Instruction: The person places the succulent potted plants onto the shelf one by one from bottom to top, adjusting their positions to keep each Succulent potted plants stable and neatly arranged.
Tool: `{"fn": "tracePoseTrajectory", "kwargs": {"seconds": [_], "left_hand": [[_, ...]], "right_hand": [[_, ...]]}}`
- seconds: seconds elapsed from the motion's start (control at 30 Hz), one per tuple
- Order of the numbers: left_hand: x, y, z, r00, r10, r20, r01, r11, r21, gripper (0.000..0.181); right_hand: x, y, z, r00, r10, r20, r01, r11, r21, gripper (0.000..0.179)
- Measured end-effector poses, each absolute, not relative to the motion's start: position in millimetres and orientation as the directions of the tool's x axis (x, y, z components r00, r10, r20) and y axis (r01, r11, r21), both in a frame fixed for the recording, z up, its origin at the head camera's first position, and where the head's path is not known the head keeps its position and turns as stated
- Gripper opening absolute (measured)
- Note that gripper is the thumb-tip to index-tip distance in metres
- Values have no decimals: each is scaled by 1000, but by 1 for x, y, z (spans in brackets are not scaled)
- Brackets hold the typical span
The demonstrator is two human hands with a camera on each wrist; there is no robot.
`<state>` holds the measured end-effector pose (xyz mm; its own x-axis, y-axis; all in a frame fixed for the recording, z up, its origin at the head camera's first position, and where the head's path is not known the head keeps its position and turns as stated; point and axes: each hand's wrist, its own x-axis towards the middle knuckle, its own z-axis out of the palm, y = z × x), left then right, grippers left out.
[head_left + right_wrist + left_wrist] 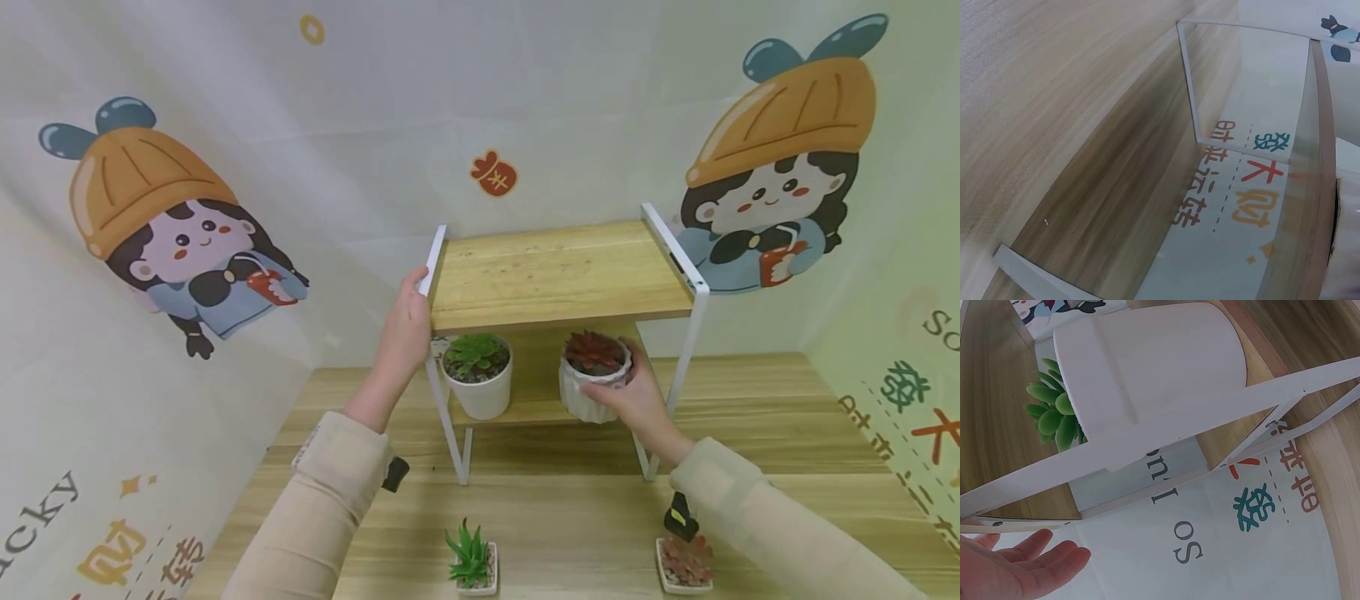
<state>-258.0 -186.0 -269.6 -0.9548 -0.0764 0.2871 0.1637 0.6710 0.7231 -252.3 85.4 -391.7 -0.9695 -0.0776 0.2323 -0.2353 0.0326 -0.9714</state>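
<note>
A two-tier stand with a wooden top board and white metal side frames is in the head view. My left hand rests against its upper left side; in the left wrist view the fingers extend loosely beside the white frame. My right hand grips a ribbed white pot with a dark red succulent, at the right front of the lower shelf. To its left on that shelf is a smooth white pot with a green succulent. The right wrist view does not show the right hand.
On the wooden table, in front of the stand, are a small square pot with a spiky green plant and another with a pinkish succulent. Printed cloth hangs behind and at both sides.
</note>
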Motion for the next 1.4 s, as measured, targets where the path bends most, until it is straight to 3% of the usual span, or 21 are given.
{"fn": "tracePoseTrajectory", "kwargs": {"seconds": [0.97, 1.2, 1.4], "left_hand": [[-258, -185, -270, -958, -74, 277, 159, 668, 727, 52], [-258, -185, -269, -958, -82, 274, 154, 657, 738, 52], [-259, -184, -270, -958, -86, 273, 153, 654, 741, 52]], "right_hand": [[-258, 91, -392, -979, -131, 157, -160, 13, -987, 88], [-233, 96, -394, -967, -147, 208, -223, 94, -970, 92], [-195, 115, -406, -915, -278, 292, -333, 113, -936, 87]]}}
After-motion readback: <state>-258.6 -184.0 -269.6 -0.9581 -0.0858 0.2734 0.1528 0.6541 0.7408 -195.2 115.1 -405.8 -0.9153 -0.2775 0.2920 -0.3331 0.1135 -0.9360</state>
